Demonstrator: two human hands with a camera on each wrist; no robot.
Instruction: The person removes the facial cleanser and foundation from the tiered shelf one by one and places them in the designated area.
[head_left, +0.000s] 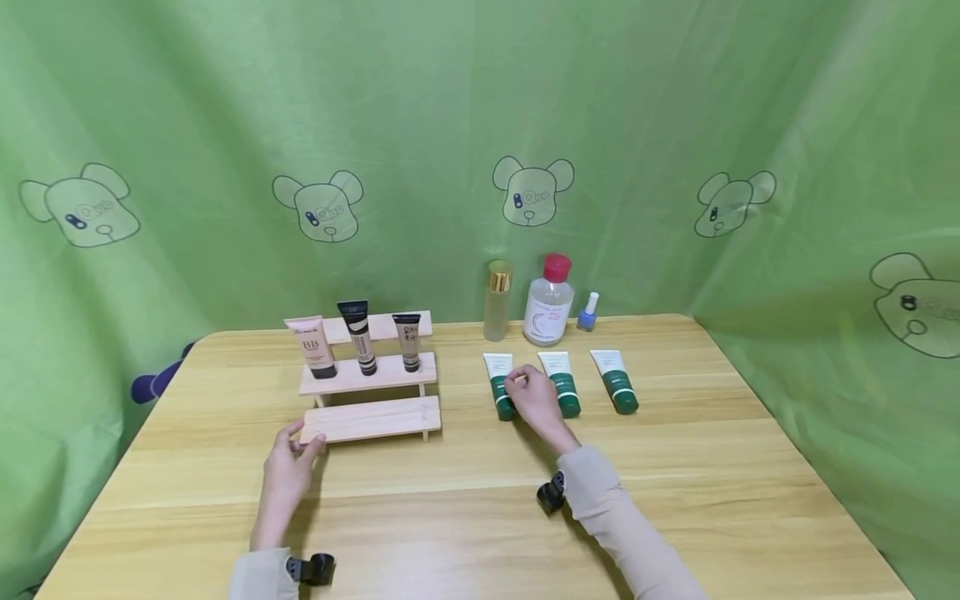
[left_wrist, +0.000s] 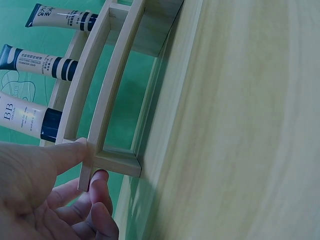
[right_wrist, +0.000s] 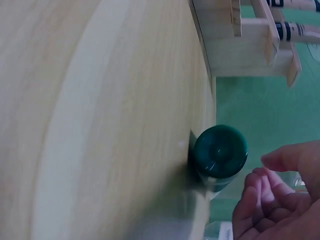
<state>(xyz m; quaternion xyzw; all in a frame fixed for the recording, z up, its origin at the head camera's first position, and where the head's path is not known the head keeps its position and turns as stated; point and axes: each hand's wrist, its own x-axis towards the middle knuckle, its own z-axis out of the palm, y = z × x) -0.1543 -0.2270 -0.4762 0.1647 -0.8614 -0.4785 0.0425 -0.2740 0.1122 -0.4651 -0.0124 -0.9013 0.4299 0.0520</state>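
My left hand (head_left: 287, 471) pinches the left end of the lowest step of a wooden tiered display rack (head_left: 375, 419); in the left wrist view the thumb lies on top of the board and fingers curl beneath. On the step above stand a pink BB cream tube (head_left: 312, 348), a black-capped concealer tube (head_left: 360, 340) and a smaller dark-topped tube (head_left: 408, 343). My right hand (head_left: 536, 400) hovers by the leftmost white-and-green tube (head_left: 500, 377). In the right wrist view, the thumb and loosely bent fingers are apart beside its green cap (right_wrist: 220, 150), holding nothing.
Two more white-and-green tubes, a middle one (head_left: 567, 393) and a right one (head_left: 617, 385), lie on the wooden table (head_left: 465, 517). Behind them stand a gold-capped bottle (head_left: 496, 312), a red-capped clear bottle (head_left: 547, 308) and blue nail polish (head_left: 587, 318). A green curtain (head_left: 427, 125) hangs around the table.
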